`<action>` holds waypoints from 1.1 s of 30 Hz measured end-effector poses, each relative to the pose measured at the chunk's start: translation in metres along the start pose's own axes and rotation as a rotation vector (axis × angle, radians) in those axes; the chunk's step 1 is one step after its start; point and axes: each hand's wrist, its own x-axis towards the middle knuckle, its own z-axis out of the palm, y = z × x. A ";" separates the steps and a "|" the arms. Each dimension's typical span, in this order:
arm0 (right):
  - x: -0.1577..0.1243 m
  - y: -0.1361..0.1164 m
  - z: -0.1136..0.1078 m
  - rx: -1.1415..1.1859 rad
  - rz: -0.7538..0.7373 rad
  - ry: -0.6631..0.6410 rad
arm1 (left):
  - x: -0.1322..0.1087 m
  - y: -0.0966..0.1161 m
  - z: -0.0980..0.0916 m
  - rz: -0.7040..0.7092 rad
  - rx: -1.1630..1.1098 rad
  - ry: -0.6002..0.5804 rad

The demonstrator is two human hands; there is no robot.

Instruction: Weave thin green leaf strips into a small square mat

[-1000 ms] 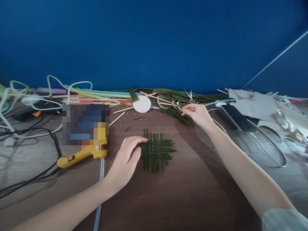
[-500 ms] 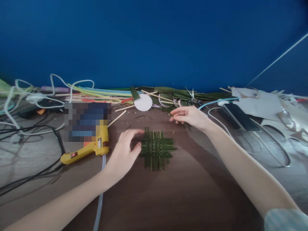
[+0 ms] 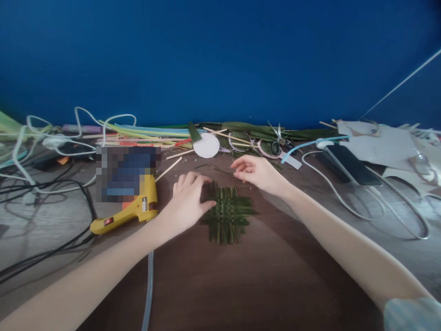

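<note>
A small woven square of dark green leaf strips (image 3: 229,214) lies flat on the brown table, its strip ends sticking out on all sides. At its upper left edge is my left hand (image 3: 188,200), thumb and forefinger spread, with the thumb tip on or just over the weave. My right hand (image 3: 257,174) hovers beyond the square's upper right, loosely curled with thumb and fingers apart and no strip visible in it. Thin dark green scraps (image 3: 223,171) lie on the table by its fingertips.
A yellow glue gun (image 3: 129,214) with a clear glue stick lies left, beside cables and a blurred-out patch. Along the wall are a white disc (image 3: 206,145), sticks, long leaves and scissors (image 3: 277,138). A phone (image 3: 354,165) and white paper (image 3: 379,140) are at right.
My right hand has let go of a thin leaf strip and moved slightly left and nearer the weave. My left hand has shifted right, its thumb now over the woven square.
</note>
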 end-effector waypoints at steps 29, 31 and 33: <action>0.002 0.006 0.010 0.028 0.023 0.044 | 0.024 -0.005 0.002 0.029 0.006 -0.142; 0.002 0.005 0.009 0.016 0.027 0.049 | 0.024 -0.005 0.001 0.023 0.010 -0.141; 0.001 0.005 0.009 0.011 0.030 0.049 | 0.024 -0.005 0.000 0.024 0.010 -0.150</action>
